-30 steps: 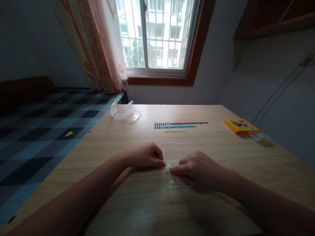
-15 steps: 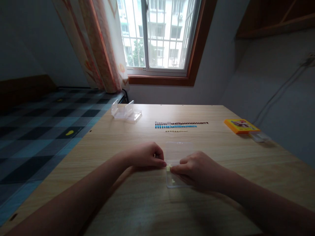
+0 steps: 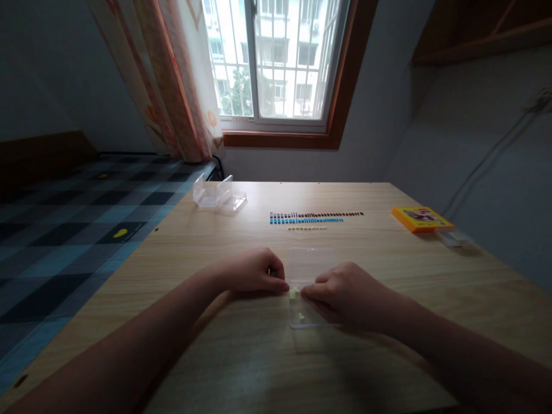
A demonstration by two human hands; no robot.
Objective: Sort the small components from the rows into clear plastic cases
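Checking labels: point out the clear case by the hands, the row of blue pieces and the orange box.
Clear case [image 3: 310,267], head view: its far panel.
Row of blue pieces [image 3: 306,221], head view: the row's middle.
Orange box [image 3: 422,219], head view: top face.

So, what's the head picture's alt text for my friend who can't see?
A person's right hand is over a clear case with yellow pieces, the left hand at its edge, on a wooden table. Beyond lie a dark row, a blue row and a pale row of tiny pieces; an orange box sits right.
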